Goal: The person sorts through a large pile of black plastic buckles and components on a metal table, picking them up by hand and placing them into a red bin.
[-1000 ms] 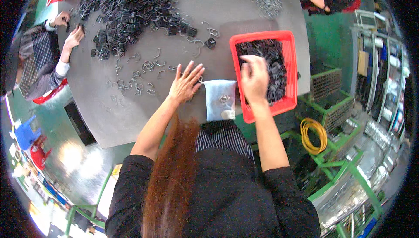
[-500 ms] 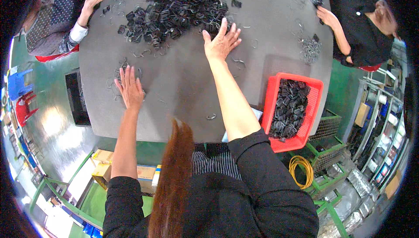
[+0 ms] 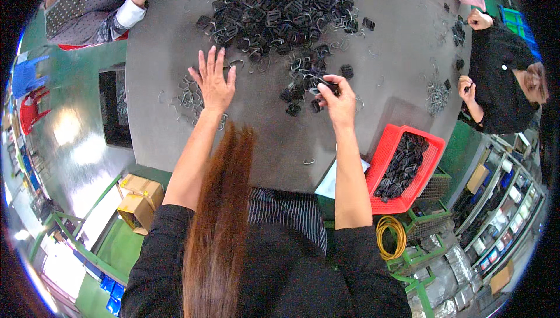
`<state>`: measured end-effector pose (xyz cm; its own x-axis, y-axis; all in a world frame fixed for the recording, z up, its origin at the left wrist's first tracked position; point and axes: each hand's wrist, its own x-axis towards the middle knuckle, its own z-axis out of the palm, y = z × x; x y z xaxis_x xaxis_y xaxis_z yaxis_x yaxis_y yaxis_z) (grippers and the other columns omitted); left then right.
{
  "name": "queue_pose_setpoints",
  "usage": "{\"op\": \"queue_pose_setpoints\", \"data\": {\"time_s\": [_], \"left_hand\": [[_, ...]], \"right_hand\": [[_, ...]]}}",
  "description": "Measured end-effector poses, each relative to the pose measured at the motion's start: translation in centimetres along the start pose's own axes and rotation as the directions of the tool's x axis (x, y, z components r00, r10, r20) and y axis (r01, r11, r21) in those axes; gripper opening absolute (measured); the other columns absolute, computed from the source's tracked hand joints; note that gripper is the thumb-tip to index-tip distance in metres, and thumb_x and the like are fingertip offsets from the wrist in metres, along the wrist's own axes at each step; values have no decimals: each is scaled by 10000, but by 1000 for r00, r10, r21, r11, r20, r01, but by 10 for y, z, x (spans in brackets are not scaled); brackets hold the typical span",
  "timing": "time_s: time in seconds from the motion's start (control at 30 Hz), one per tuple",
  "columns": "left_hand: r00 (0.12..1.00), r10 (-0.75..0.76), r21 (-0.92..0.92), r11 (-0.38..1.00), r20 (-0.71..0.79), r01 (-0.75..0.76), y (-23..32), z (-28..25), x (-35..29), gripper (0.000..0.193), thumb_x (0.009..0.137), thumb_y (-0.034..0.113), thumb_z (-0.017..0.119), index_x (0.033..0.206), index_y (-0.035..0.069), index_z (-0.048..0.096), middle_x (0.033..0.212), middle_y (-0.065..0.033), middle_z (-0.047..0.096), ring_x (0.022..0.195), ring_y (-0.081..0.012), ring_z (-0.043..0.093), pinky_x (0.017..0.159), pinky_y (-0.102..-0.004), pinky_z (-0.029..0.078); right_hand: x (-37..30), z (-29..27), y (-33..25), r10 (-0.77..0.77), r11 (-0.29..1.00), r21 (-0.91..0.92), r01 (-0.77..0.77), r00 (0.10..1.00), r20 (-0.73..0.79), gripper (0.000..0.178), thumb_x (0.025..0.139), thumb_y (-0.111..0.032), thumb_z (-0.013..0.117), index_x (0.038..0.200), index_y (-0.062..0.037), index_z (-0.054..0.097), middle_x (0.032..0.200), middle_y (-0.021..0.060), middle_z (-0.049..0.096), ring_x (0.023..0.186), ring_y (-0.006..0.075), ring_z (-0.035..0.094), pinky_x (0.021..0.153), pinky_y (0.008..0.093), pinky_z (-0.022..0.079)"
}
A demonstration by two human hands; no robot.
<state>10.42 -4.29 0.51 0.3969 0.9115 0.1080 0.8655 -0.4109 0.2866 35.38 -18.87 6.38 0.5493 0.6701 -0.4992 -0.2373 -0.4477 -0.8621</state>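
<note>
My left hand (image 3: 216, 87) is open, fingers spread, low over the table beside a scatter of bent metal hooks (image 3: 188, 99). In my right hand (image 3: 341, 103), a small black buckle (image 3: 331, 87) is pinched between thumb and fingers. Just left of that hand lies a small cluster of black buckles (image 3: 303, 76), some with silvery hooks among them. Beyond both hands spreads a large heap of the same black buckles (image 3: 286, 11).
A red plastic basket (image 3: 378, 163) of black buckles stands at the table's right front edge, beside a white sheet (image 3: 328, 181). Co-workers sit at the far left and right. Another hook pile (image 3: 437, 97) lies near the right-hand person (image 3: 496, 79).
My right hand has drawn back from the heap and closed on a buckle; a small cluster now lies nearer me. My left hand has moved forward and right. The view has shifted.
</note>
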Motion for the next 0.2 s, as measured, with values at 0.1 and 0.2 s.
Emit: {"op": "queue_pose_setpoints", "data": {"time_s": [0.1,0.2], "left_hand": [[999,-32,11,999,-19,33,-18,3,3,499,904,296,470,1380,217,345,1457,16,280,1377,-243,165,1070,-577,44],[999,-43,-29,999,-32,42,-23,4,-3,473,922,248,437,1384,217,342,1450,20,296,1369,-228,198,1073,-573,50]], "right_hand": [[2,-10,-9,-39,999,-29,38,999,-8,179,822,-57,621,998,-47,589,871,53,605,631,120,613,481,233,507],[-1,-33,-9,36,999,30,-36,999,4,259,848,-50,575,1103,-67,532,930,98,623,661,149,637,497,243,521]]}}
